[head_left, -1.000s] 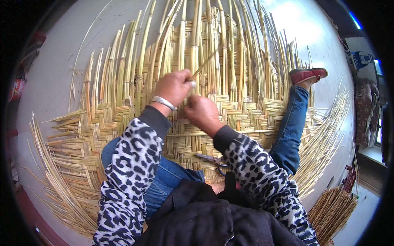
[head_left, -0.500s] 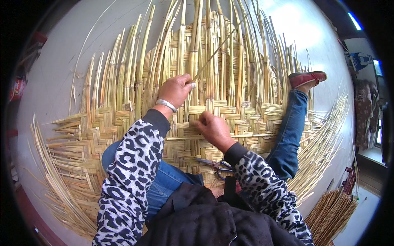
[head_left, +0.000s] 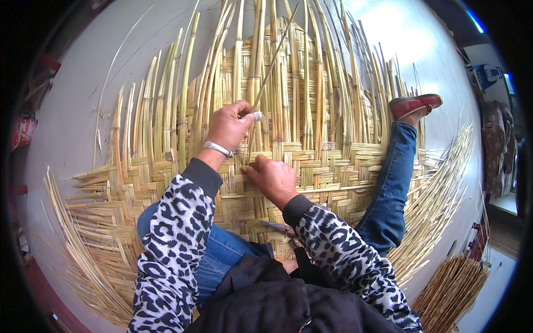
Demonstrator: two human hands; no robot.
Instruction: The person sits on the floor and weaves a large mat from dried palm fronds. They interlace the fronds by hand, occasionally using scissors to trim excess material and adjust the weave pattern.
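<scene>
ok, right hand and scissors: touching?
Apart. The head view shows woven mat between the right hand and the scissors.

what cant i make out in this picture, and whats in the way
All in the head view:
- Scissors: handles mostly hidden by the right sleeve.
- Tall stalks: several upper tips cut off by the top edge.
- Thin stalk: lower end lost at the right hand.
- Red packet: too small and dim, near the left rim, to tell its contents.
</scene>
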